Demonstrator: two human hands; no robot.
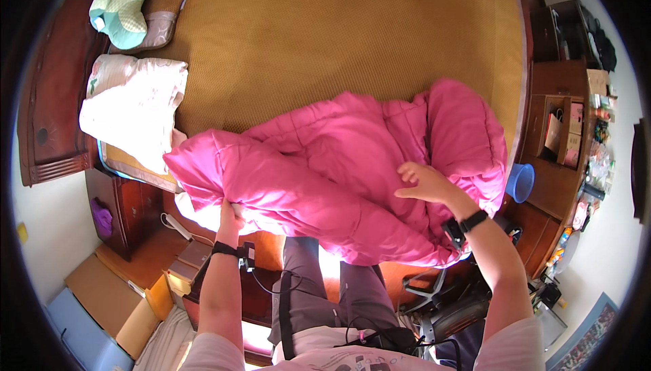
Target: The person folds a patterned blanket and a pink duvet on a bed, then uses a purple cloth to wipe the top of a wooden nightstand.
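A puffy pink quilt (325,161) lies crumpled and partly folded along the near edge of the bed, with some of it hanging over the side. My left hand (232,216) is closed on its near left edge, the fingertips partly hidden by the fabric. Over the right part of the quilt is my right hand (426,182), its fingers apart and nothing held; whether it touches the cloth I cannot tell. Each wrist wears a black strap with a small device.
A brown woven mat (339,38) covers the bed. White folded bedding (132,100) and a green pillow (122,11) lie at the left. A blue bin (520,182) and wooden cabinets (542,198) stand right. Near my legs are a black chair (454,317) and a cardboard box (108,293).
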